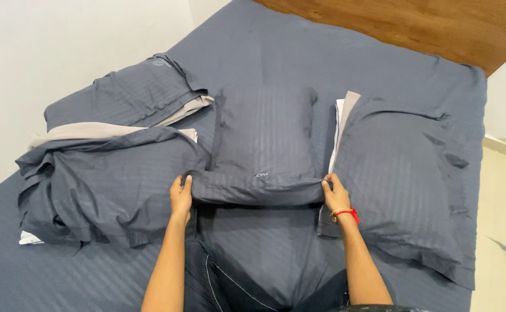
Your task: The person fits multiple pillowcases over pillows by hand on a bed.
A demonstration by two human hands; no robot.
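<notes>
A dark grey striped pillowcase (262, 138) lies flat in the middle of a bed covered with a matching grey sheet (322, 58). Its near edge is folded into a thick band (258, 193). My left hand (181, 195) pinches the left end of that band. At the band's right end, my right hand (336, 195), with a red and gold bracelet on the wrist, grips the cloth. Both arms reach forward from the bottom of the view.
A crumpled grey duvet cover with a beige lining (108, 162) lies on the left. A pillow in a grey case (403, 179) sits on the right. A wooden headboard (414, 23) runs along the far side. White walls (45, 46) flank the bed.
</notes>
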